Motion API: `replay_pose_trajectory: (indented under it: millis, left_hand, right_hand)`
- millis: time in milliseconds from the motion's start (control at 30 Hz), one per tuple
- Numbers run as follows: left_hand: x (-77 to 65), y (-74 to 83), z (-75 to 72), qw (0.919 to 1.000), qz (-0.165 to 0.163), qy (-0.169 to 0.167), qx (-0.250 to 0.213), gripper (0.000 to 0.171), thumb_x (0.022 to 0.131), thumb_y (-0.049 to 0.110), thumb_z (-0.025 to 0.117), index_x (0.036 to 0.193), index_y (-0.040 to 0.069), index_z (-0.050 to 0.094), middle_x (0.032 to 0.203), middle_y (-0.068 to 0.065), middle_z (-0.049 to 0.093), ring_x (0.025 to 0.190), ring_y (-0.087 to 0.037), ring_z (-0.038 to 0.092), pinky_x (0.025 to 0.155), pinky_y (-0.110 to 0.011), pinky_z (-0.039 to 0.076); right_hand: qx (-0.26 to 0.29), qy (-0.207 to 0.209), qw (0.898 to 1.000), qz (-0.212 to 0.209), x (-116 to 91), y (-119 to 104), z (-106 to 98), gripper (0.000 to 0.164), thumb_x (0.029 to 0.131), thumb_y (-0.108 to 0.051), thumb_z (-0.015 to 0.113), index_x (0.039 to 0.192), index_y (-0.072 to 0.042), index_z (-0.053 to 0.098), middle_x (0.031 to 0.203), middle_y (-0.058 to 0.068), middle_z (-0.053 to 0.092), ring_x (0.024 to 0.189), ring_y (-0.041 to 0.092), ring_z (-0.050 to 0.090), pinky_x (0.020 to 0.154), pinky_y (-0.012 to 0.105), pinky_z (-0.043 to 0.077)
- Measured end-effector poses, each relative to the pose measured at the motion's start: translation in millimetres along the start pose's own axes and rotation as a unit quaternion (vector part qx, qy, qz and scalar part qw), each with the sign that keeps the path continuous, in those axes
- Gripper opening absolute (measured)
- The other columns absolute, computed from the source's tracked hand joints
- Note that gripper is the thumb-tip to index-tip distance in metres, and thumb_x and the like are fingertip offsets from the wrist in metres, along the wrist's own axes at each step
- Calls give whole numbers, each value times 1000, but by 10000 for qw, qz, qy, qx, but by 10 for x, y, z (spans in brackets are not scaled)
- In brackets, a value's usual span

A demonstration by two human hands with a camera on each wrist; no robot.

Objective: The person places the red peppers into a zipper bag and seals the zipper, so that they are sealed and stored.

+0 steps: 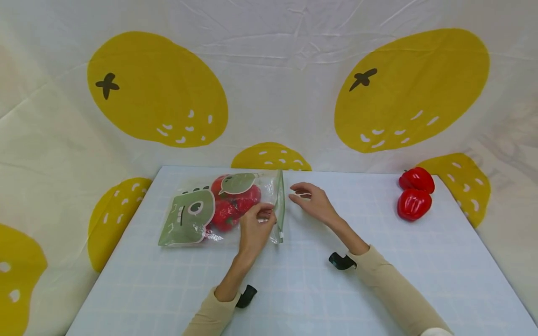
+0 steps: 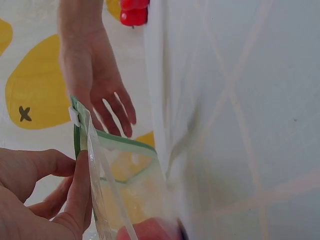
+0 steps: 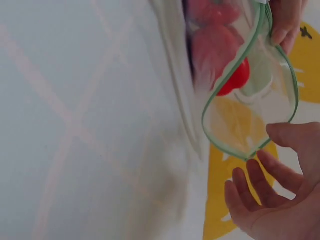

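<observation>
A clear zip bag (image 1: 193, 217) with a green dinosaur print lies on the table, holding several shiny red vegetables (image 1: 227, 213). Its green-edged mouth (image 3: 231, 82) faces right and gapes in the right wrist view. My left hand (image 1: 255, 228) pinches the bag's edge between thumb and fingers. Near those fingers, a small white slider (image 2: 75, 116) sits on the green zip strip. Just right of the mouth is my right hand (image 1: 313, 201), fingers spread and loosely bent, holding nothing. In the right wrist view its fingertips (image 3: 265, 156) are close to the mouth's corner; contact is unclear.
Two red bell peppers (image 1: 414, 204) sit together near the table's far right corner. The table (image 1: 294, 289) has a pale checked cover. Behind it hangs a white cloth (image 1: 277, 93) printed with yellow fruit. Black wrist cameras (image 1: 341, 261) are strapped at both sleeves.
</observation>
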State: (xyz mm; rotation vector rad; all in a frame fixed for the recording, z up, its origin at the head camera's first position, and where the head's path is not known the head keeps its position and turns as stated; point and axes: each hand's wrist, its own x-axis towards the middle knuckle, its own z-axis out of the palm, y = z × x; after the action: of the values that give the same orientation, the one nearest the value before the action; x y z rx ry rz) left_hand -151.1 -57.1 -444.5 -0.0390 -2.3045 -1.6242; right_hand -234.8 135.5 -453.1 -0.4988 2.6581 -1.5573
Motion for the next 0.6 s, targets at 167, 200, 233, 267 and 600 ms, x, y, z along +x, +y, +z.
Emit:
replay_pose_trajectory:
  millis: [167, 200, 233, 267, 600]
  left_hand:
    - [-4, -4, 4, 10000, 77, 25, -57, 15, 87, -4, 73, 101, -3, 75, 88, -12, 74, 76, -23, 73, 67, -26, 61]
    - [-5, -6, 5, 9999, 82, 37, -61, 15, 87, -4, 73, 101, -3, 75, 88, -12, 74, 76, -23, 73, 67, -25, 61]
    - [-5, -9, 6, 9999, 83, 45, -73, 14, 86, -4, 73, 101, -3, 75, 88, -12, 74, 76, -23, 73, 67, -25, 61]
    - [-6, -11, 6, 9999, 79, 53, -82, 14, 86, -4, 73, 100, -3, 75, 88, -11, 74, 76, -22, 73, 67, -24, 61]
    - [-10, -14, 3, 9998, 90, 80, -139, 14, 86, -3, 73, 100, -1, 75, 88, -11, 74, 75, -22, 73, 67, -24, 61]
  right_hand:
    - [-88, 177, 9997, -139, -57, 43, -90, 36, 96, -17, 74, 127, -1, 66, 127, 20, 67, 117, 32, 63, 105, 50, 51]
    - [-110, 206, 9996, -153, -69, 50, -107, 36, 96, -18, 74, 127, -1, 66, 127, 20, 67, 117, 32, 63, 105, 50, 51]
    - [-141, 229, 9995, -164, -81, 55, -123, 36, 96, -18, 74, 127, -2, 66, 127, 20, 66, 117, 32, 63, 105, 50, 51]
    - [-170, 254, 9994, -179, -93, 57, -139, 36, 96, -18, 74, 126, -2, 66, 127, 20, 67, 116, 32, 63, 105, 50, 50]
    - [-492, 499, 9971, -304, -224, 135, -289, 34, 95, -16, 74, 124, 1, 68, 123, 15, 68, 115, 32, 62, 106, 49, 50]
